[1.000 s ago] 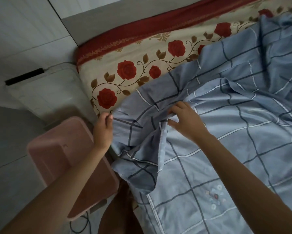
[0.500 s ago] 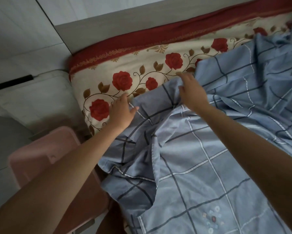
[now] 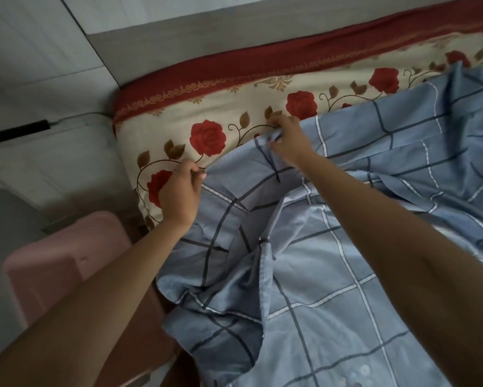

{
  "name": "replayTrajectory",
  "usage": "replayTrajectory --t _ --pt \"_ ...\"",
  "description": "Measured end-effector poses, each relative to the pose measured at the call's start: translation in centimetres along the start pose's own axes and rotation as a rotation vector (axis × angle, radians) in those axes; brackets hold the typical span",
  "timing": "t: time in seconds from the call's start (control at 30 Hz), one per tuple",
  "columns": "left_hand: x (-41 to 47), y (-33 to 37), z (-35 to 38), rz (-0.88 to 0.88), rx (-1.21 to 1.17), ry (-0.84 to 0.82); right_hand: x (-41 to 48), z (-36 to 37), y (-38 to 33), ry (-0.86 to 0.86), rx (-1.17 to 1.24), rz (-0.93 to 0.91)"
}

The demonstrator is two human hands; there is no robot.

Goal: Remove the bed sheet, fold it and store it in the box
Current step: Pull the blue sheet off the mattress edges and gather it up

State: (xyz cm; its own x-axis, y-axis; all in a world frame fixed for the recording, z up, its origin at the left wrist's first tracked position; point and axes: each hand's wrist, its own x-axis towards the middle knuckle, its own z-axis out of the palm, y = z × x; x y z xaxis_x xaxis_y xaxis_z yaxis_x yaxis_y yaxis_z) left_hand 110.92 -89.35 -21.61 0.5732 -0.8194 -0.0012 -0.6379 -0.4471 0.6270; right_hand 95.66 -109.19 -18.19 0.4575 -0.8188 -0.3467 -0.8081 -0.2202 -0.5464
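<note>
My left hand pinches blue checked bed sheet edge; my right hand grips bunched edge just beyond it. Sheet probably light, limp, crease-prone: best held at hem corners.

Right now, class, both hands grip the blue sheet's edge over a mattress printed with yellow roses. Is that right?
No. The head view shows the left hand and right hand gripping the edge of the sheet, but the roses on the mattress are red, not yellow.

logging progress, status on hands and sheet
Left hand and right hand both pinching the bed sheet edge. Sheet bunched on the floral mattress, not folded. Pink box on the floor beside the bed.
</note>
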Motion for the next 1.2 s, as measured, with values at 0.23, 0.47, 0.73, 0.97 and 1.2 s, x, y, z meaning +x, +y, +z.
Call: replayTrajectory --t 0.23,0.47,0.73,0.97,1.2 --pt "-6.6 7.5 -1.6 0.136 0.081 -0.246 -8.1 -4.2 2.8 0.173 -0.167 -0.082" --pt "-12.6 9.6 0.1 -0.19 0.044 -0.612 -10.5 -4.6 7.2 -0.113 -0.435 0.036" --pt "-6.7 4.3 -2.9 -0.231 -0.244 -0.4 -6.2 -5.7 4.8 0.044 -0.019 0.104" --pt "-4.0 2.2 -3.0 -0.041 -0.096 -0.218 -6.5 -5.0 5.2 -0.366 -0.516 -0.034" --pt "-2.0 0.3 -3.4 -0.038 0.032 -0.246 -7.2 -5.7 6.0 -0.27 -0.635 -0.126"
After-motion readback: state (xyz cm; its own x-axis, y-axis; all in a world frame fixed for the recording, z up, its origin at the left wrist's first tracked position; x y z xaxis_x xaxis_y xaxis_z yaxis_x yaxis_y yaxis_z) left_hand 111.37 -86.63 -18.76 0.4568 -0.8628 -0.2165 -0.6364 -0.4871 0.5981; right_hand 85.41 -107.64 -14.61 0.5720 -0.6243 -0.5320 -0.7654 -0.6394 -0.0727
